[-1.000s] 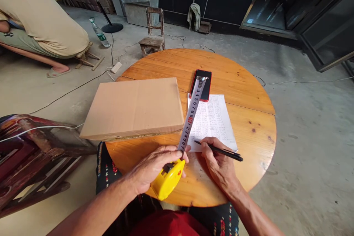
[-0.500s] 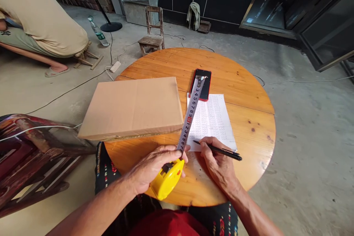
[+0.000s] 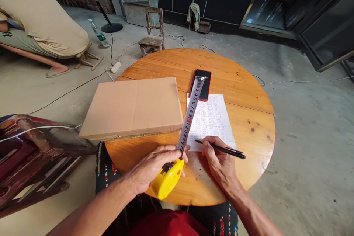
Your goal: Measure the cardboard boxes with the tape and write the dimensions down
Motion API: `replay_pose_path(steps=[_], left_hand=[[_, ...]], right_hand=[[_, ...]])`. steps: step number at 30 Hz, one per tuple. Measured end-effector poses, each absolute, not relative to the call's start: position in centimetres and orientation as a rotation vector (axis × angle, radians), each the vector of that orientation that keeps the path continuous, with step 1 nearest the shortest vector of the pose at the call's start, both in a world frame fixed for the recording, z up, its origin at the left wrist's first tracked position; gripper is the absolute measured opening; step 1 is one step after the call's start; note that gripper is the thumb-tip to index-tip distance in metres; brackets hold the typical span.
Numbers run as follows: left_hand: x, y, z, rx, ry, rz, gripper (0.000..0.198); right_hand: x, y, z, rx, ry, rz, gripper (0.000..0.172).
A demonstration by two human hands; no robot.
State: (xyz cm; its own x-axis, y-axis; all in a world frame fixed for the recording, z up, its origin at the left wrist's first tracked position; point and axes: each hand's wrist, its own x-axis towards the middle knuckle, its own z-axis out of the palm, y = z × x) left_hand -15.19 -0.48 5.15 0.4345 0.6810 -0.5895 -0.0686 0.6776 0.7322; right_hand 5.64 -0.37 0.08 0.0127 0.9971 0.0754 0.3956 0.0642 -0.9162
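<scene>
My left hand (image 3: 155, 162) is closed around a yellow tape measure (image 3: 167, 180). Its metal blade (image 3: 189, 118) is drawn out and slants up and away, its hooked end in front of a phone (image 3: 204, 88) with a red edge. Between the fingers of my right hand (image 3: 219, 158) is a black pen (image 3: 228, 151), its tip pointing left over the lower part of a sheet of paper (image 3: 228, 132). Rows of small handwriting cover the sheet. Left of the blade lies a closed cardboard box (image 3: 135, 107). Whether the pen tip touches the paper, I cannot tell.
A round wooden table (image 3: 254, 118) stands before me. A wooden chair (image 3: 151, 40) is beyond it, and a dark red wooden seat (image 3: 35, 155) at the left. Farther left a person (image 3: 47, 18) sits low near a water bottle (image 3: 99, 33). Cables run along the floor.
My right hand has shifted the pen slightly to the right, and its tip has moved a little along the paper. My left hand and the tape measure stay in place.
</scene>
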Motion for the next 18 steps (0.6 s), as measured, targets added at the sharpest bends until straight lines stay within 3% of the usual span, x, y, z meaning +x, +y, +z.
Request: replay_pose_path(steps=[18], left_hand=[[-15.17, -0.41, 5.23, 0.679, 1.011, 0.523, 0.027]], right_hand=[[5.27, -0.18, 0.35, -1.464, -1.553, 0.896, 0.018]])
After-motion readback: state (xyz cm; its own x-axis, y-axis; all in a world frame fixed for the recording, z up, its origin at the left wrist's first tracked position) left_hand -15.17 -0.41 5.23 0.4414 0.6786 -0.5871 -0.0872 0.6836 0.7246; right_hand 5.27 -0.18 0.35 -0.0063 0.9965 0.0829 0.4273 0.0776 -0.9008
